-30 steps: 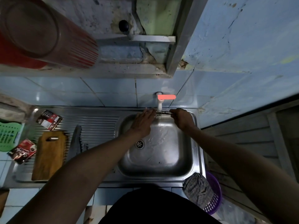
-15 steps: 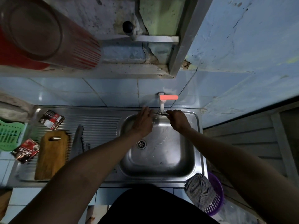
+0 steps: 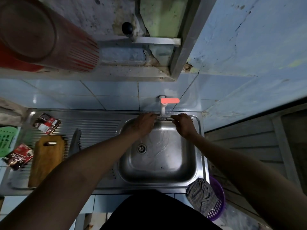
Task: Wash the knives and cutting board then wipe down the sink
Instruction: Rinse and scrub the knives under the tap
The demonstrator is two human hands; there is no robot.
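Under the white tap with its orange handle, I hold a thin knife crosswise over the back of the steel sink. My right hand grips one end. The fingers of my left hand curl over the other end. Water streaks the basin floor near the drain. A second knife lies on the ribbed drainboard, beside the wooden cutting board.
Two printed sachets lie on the drainboard's left part, beside a green basket. A checked cloth hangs over a purple basket at the sink's front right corner. A red tub sits on the ledge above.
Both hands stay on the knife under the tap. My right hand slid a little left along it and back; the view shifted slightly.
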